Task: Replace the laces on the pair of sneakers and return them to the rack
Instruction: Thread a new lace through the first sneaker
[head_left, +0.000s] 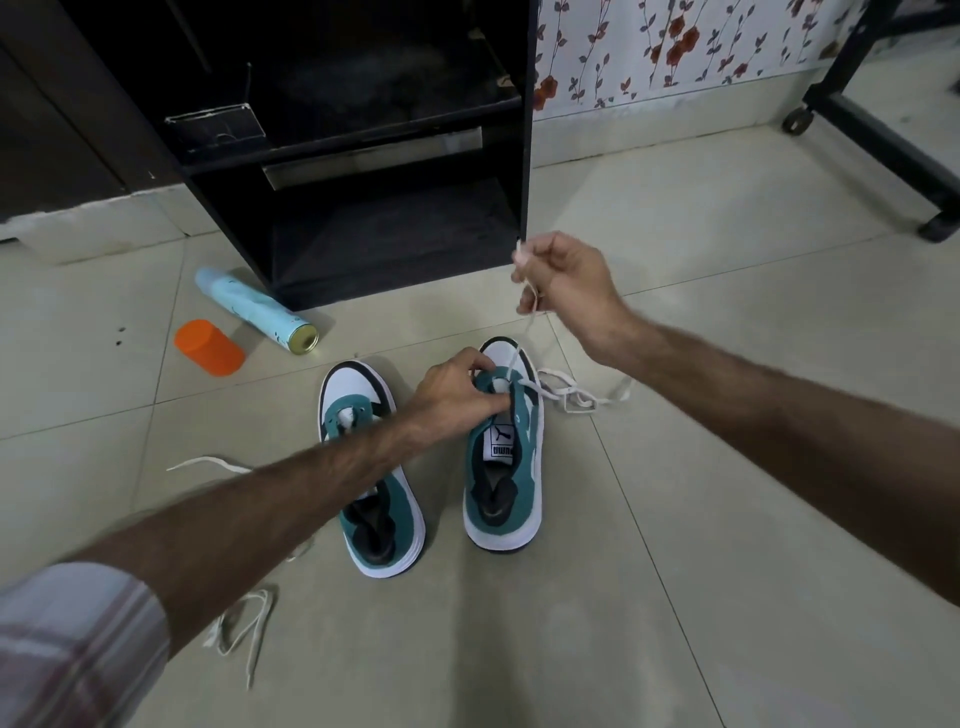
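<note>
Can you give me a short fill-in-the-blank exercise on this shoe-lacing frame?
1. The right hand pinches a white ____ above the right sneaker.
2. The left hand grips the ____ sneaker.
3. The orange cap lies beside the pale blue ____ on the floor.

Missing words: lace; right; spray can

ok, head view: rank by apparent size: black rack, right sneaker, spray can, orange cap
1. black rack
2. right sneaker, though nearer the camera
3. spray can
4. orange cap
</note>
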